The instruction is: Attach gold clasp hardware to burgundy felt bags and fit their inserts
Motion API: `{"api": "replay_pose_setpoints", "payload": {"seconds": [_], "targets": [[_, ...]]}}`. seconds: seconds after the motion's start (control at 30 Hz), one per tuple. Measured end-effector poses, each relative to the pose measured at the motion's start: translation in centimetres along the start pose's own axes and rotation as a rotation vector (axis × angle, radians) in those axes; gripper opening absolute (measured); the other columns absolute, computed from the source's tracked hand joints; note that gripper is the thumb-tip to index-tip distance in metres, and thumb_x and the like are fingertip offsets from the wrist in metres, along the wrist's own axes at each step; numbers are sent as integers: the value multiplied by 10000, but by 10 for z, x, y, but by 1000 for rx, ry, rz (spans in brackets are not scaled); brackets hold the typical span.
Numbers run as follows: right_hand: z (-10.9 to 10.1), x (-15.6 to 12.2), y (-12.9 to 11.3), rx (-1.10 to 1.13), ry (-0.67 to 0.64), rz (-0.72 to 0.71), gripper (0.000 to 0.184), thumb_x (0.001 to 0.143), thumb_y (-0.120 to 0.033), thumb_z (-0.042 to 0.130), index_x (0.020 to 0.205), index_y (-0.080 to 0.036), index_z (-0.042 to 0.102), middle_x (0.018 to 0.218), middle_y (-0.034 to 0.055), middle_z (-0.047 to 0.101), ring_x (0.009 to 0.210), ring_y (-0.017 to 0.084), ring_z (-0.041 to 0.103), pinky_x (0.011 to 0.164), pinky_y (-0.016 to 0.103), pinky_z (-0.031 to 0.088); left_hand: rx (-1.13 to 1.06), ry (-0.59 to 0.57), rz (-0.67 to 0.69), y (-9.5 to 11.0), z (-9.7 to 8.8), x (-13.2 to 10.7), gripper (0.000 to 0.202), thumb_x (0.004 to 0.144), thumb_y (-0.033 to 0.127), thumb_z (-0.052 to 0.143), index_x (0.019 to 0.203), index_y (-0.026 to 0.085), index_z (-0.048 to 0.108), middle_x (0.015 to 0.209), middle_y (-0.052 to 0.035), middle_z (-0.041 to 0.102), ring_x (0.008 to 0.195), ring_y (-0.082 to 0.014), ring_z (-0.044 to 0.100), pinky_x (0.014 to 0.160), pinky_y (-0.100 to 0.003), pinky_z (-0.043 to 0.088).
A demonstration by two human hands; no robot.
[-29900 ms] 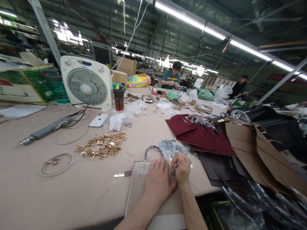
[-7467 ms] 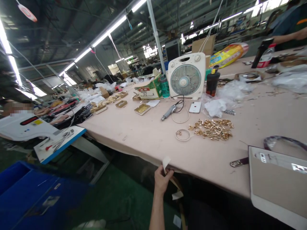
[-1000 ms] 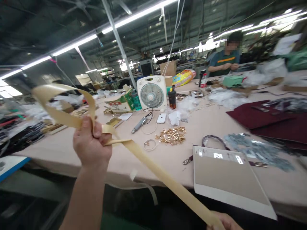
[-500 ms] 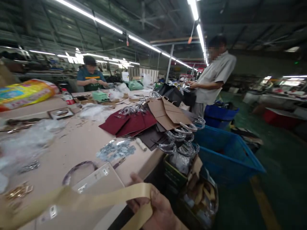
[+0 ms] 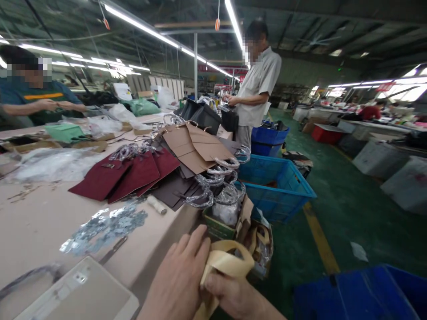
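Observation:
My right hand [image 5: 238,295] grips a looped strip of tan tape-like material [image 5: 233,253], its thumb pressed on top. Against the strip's left side lies my left hand [image 5: 182,271], fingers close together and bent around it; its thumb is hidden. Both hands are just off the table's front edge. To their left, a beige bag panel [image 5: 76,298] with small metal fittings lies on the table, next to a plastic-wrapped handle [image 5: 30,280]. A slim metal-tipped tool [image 5: 115,249] rests behind the panel.
Silvery metal plates [image 5: 106,226], a white roll [image 5: 156,204], maroon panels [image 5: 133,173] and brown panels [image 5: 196,149] cover the table [image 5: 30,213]. Below stand an open carton [image 5: 270,253], a light-blue crate [image 5: 280,191] and a dark-blue bin [image 5: 353,293]. Two co-workers stand farther back.
The view has swung right. The long strip stretched over the bag panel is now gathered into a loop near the cartons, and my left hand has come into view beside my right.

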State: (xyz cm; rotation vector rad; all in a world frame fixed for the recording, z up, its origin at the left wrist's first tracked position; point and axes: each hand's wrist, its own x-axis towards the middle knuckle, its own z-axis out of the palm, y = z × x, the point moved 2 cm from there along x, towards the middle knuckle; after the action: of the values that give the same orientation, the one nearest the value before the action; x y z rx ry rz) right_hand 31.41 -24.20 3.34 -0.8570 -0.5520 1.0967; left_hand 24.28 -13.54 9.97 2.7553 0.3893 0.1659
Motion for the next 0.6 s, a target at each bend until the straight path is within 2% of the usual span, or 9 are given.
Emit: {"api": "replay_pose_setpoints", "payload": {"seconds": [0.03,0.1,0.13,0.2,0.3,0.4,0.5,0.6], "targets": [[-11,1,1,6,48,-2,400,711,-526,919,817,-183,743,787,26,677,765,186,623,748,303,510,85,-76,-17,1,11,1,693,803,89,548,1480,234,570,1660,-119,413,1343,-377,547,1064,-551,516],[-44,4,2,-38,195,-4,371,761,-501,895,797,-162,748,770,28,694,708,164,619,700,275,501,113,-152,-4,3,27,2,735,855,154,555,1575,264,454,1698,-100,349,1368,-393,529,1047,-570,526],[-67,5,0,-96,295,-15,375,785,-513,874,828,-158,759,789,36,716,707,168,631,692,274,504,81,-169,13,5,32,2,729,891,209,561,1599,289,410,1707,-82,329,1377,-383,529,1048,-551,534],[-125,5,-7,-278,539,-69,475,808,-593,821,1003,-161,787,896,71,768,781,214,678,736,306,534,4,-188,22,5,35,1,719,940,325,573,1624,326,350,1712,-55,319,1402,-365,525,1084,-518,524],[-221,-4,-32,-725,1058,-248,689,762,-793,698,998,-153,796,970,103,793,856,273,701,740,327,541,-74,-253,-70,-3,30,-3,649,988,386,522,1615,318,373,1658,-67,432,1384,-337,565,1124,-492,502],[-294,-13,-52,-870,1278,-258,771,726,-823,677,1026,-121,785,987,153,793,933,326,682,794,364,513,-121,-330,-172,-17,28,-10,522,991,313,490,1510,297,546,1499,-87,619,1295,-316,638,1100,-480,517],[-331,-15,-53,-953,1380,-215,719,778,-796,634,960,-115,776,915,188,779,907,358,682,779,397,498,-191,-345,-211,-23,36,-17,483,930,259,555,1401,307,651,1381,-90,699,1228,-319,676,1061,-457,535],[-342,-8,-38,-1015,1396,-150,561,885,-680,636,896,-132,756,863,164,756,868,345,695,743,403,523,-243,-423,-187,-17,49,-20,513,861,199,600,1355,310,680,1341,-96,717,1196,-323,693,1020,-439,555]]}}
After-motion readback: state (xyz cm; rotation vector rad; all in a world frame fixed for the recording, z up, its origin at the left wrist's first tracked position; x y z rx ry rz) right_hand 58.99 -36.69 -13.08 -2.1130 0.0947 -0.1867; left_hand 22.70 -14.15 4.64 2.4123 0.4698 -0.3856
